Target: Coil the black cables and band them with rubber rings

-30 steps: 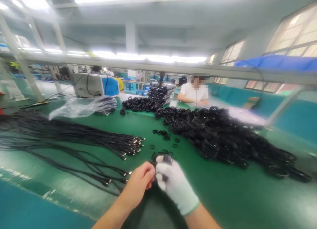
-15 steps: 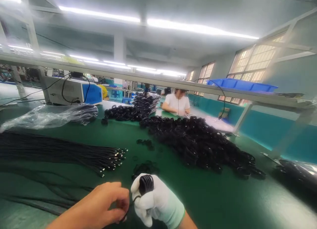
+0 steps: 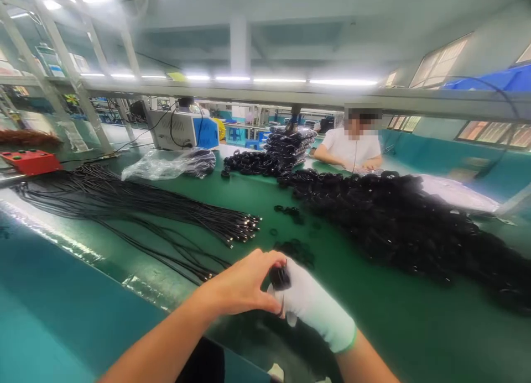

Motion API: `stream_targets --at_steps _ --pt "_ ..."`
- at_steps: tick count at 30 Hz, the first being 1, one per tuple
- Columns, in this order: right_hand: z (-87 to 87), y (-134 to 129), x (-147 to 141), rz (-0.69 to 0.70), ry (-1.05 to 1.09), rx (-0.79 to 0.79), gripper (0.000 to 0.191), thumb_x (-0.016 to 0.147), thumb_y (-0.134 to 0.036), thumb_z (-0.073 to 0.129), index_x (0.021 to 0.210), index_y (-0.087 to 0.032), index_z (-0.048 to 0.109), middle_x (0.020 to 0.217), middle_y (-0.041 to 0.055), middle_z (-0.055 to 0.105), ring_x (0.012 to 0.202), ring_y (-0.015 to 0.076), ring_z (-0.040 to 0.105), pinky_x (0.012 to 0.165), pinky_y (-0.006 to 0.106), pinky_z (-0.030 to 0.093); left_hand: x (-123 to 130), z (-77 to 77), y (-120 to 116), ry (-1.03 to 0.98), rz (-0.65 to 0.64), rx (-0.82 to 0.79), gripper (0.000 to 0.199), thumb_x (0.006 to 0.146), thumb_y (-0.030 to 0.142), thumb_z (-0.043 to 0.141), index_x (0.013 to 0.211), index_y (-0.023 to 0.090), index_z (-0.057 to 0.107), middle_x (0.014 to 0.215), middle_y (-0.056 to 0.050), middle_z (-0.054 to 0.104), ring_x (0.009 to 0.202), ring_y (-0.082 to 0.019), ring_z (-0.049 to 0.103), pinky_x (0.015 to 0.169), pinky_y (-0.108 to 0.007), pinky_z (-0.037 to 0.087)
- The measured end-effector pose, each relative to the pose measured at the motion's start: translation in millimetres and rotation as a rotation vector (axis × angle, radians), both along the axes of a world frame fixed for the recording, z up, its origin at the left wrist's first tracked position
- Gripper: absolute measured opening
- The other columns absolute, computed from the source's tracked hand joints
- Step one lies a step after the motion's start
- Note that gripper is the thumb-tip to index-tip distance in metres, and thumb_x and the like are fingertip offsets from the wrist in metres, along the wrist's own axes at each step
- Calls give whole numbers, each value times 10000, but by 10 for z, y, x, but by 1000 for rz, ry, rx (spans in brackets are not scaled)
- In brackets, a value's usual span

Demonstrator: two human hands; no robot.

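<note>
A tightly coiled black cable (image 3: 280,278) sits in my gloved right hand (image 3: 313,300), whose white fingers are closed round it and partly hidden. My bare left hand (image 3: 243,283) curves about the coil from the other side, its fingertips on the top and its thumb low by a thin dark strand. Left of my hands, a long bundle of straight black cables (image 3: 166,203) lies with its metal plug ends pointing to the right. Just beyond my hands are small loose black rings (image 3: 296,252), blurred.
A big heap of coiled black cables (image 3: 385,223) spreads over the green table (image 3: 244,198) at the right. Behind are a clear plastic bag (image 3: 166,164), a grey-blue machine (image 3: 178,130) and a person in a white shirt (image 3: 352,148). A red control box (image 3: 31,162) stands far left.
My view has swung left and down. My left hand has gone from beside the gloved hand, at the cable's loose end, to round the coil.
</note>
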State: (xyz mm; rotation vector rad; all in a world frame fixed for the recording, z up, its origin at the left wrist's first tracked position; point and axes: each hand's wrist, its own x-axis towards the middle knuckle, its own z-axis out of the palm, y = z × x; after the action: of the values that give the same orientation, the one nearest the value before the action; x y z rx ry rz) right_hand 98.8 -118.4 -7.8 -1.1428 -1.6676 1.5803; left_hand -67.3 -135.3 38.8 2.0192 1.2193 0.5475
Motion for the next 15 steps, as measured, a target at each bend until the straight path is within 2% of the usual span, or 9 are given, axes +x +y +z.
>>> stream_targets --at_steps 2,4,5,7,9,11,13,15 --pt "-83 -9 -16 -105 -25 130 775 578 -124 645 1309 -156 389 787 38 645 618 187 607 519 300 503 56 7 2 93 52 38 526 531 332 776 1027 249 622 895 -29 589 808 -232 552 646 -266 408" --pt "-98 -20 -26 -139 -40 218 888 566 -104 655 1382 -163 311 936 72 652 801 221 617 692 341 509 61 24 69 164 71 42 497 461 352 805 911 218 644 798 -20 580 690 -211 542 548 -245 364" --pt "-80 -24 -31 -122 -62 231 901 563 -99 659 1390 -173 310 973 73 650 843 229 611 737 351 500 43 33 124 185 42 16 471 444 343 808 866 209 648 766 -16 584 653 -201 537 522 -238 348" --pt "-6 -26 -36 -97 -126 265 777 591 -109 650 1328 -204 424 968 57 654 839 226 608 756 358 490 -20 45 249 195 -69 -79 321 513 323 762 791 203 655 711 -5 608 605 -181 533 500 -230 338" --pt "85 -23 -23 -140 -178 317 513 629 -147 649 1132 -224 586 923 40 645 812 212 601 733 346 486 -75 36 342 158 -145 -144 109 652 285 632 717 202 661 656 11 627 570 -158 524 498 -226 338" --pt "157 -23 20 -163 -131 309 325 640 -184 666 960 -221 621 961 42 616 736 180 596 629 305 489 -90 -1 362 102 -127 -143 173 714 214 502 641 203 659 616 21 637 550 -144 518 506 -224 340" --pt "190 -34 83 -40 51 148 326 621 -196 689 929 -219 585 1038 54 586 604 136 580 472 256 453 -69 -52 312 58 -74 -180 209 688 163 470 573 198 641 577 17 638 520 -135 512 499 -226 342" --pt "176 -55 137 147 318 -49 399 619 -208 693 984 -231 535 1045 58 590 480 103 546 363 219 387 -44 -78 232 41 -63 -289 187 665 151 475 552 187 620 551 4 636 465 -130 507 467 -231 351"
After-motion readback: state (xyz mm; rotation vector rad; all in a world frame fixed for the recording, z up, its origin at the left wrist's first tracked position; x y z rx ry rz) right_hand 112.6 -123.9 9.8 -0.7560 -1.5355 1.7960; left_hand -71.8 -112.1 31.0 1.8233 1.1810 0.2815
